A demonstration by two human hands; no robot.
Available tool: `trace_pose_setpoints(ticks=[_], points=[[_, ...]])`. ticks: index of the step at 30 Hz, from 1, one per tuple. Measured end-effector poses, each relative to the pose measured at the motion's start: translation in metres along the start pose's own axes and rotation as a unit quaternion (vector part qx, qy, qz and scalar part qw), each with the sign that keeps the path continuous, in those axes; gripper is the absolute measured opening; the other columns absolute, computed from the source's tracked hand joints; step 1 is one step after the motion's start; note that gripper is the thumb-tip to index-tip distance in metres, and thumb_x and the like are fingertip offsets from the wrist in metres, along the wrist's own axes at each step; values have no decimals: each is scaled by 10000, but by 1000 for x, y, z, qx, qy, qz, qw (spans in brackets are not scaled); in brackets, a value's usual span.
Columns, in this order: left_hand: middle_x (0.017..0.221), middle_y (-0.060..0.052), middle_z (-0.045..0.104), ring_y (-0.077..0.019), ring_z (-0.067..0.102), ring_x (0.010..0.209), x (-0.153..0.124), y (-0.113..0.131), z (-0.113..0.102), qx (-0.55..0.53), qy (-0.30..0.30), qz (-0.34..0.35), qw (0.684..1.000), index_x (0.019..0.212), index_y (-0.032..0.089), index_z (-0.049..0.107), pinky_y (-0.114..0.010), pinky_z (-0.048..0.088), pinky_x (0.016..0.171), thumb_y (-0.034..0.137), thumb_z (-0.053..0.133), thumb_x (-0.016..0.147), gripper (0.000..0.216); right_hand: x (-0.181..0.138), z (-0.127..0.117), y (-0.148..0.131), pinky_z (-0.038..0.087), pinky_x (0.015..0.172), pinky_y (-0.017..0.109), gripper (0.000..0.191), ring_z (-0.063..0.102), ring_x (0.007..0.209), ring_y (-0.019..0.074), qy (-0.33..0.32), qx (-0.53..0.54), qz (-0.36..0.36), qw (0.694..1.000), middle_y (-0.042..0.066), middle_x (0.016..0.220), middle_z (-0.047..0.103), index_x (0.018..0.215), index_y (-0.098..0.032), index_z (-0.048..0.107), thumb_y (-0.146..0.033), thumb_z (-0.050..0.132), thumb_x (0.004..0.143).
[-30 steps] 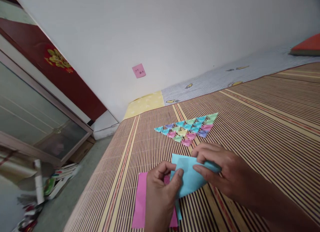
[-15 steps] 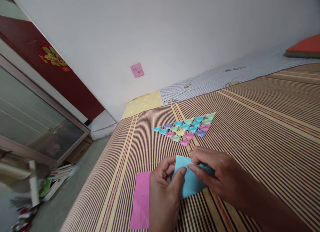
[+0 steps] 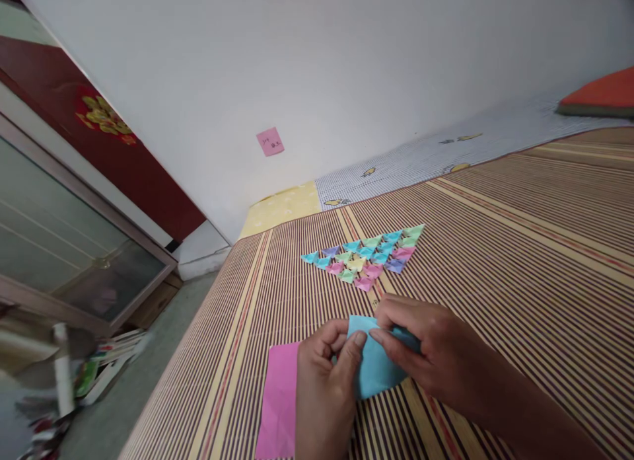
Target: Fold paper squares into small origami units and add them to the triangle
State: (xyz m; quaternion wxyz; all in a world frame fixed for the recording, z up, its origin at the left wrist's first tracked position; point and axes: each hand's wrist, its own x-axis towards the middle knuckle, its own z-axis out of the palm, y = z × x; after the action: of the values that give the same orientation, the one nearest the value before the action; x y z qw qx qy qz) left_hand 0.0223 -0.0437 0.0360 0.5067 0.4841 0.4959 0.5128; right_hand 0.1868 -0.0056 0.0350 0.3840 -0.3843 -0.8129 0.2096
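A light-blue sheet of paper [image 3: 379,367], partly bent over, is held up between both hands above the striped mat. My left hand [image 3: 329,381] pinches its left edge, thumb on the near face. My right hand [image 3: 421,338] grips the upper right part, thumb and fingers closed on the paper; the fingertips behind it are hidden. Under and beside my left hand lies a pink sheet [image 3: 277,400], partly covered by that hand. Beyond both hands, several small folded paper pieces [image 3: 366,252] in blue, green, pink, yellow and purple are laid out in slanting rows.
The striped mat [image 3: 238,407] covers the bed, whose left side drops to a grey floor [image 3: 163,341]. A pink note [image 3: 270,141] sticks to the white wall. Patterned cloth [image 3: 396,172] runs along the wall, with an orange cushion [image 3: 599,93] at far right.
Both hands keep their grip on the blue paper, which sits very slightly lower in view. The view has shifted a little; the folded pieces have not visibly moved on the mat.
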Motion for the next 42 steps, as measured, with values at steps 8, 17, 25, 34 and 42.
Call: trace_pose_setpoints(ticks=[8, 17, 25, 34, 42], points=[[627, -8, 617, -101, 468, 565, 0, 0, 1, -6, 1, -10, 1000, 881, 140, 754, -194, 381, 505, 453, 714, 855, 316, 0, 0, -1, 338, 560, 275, 254, 507, 626, 155, 6, -8, 6, 1000, 0, 691, 544, 702, -209, 462, -220, 521, 949], [613, 6, 555, -92, 426, 542, 0, 2, 3, 18, 5, -9, 1000, 837, 133, 743, -196, 350, 489, 489, 698, 856, 360, -1, 0, -1, 342, 555, 273, 248, 511, 625, 157, 13, -14, 0, 1000, 4, 682, 548, 693, -211, 460, -214, 504, 937], [603, 16, 526, -88, 399, 533, 1, 2, 4, 21, 4, -5, 1000, 801, 135, 733, -196, 329, 477, 479, 699, 858, 350, 0, -1, -1, 335, 552, 277, 238, 509, 618, 156, 12, -5, 3, 1000, 2, 674, 544, 693, -210, 460, -211, 497, 928], [634, 11, 531, -103, 415, 575, 0, 2, 3, 45, 5, 12, 999, 798, 152, 742, -206, 339, 507, 469, 665, 889, 339, 0, 0, -2, 339, 564, 282, 267, 497, 633, 156, 1, -4, 10, 1000, 3, 697, 538, 703, -214, 437, -255, 499, 960], [612, 22, 501, -96, 388, 558, 0, 0, 3, 53, 10, 18, 998, 781, 155, 739, -203, 320, 494, 481, 660, 890, 353, 0, 1, -2, 336, 571, 286, 256, 485, 642, 155, 3, 18, -7, 1000, 8, 712, 533, 716, -209, 454, -212, 450, 972]])
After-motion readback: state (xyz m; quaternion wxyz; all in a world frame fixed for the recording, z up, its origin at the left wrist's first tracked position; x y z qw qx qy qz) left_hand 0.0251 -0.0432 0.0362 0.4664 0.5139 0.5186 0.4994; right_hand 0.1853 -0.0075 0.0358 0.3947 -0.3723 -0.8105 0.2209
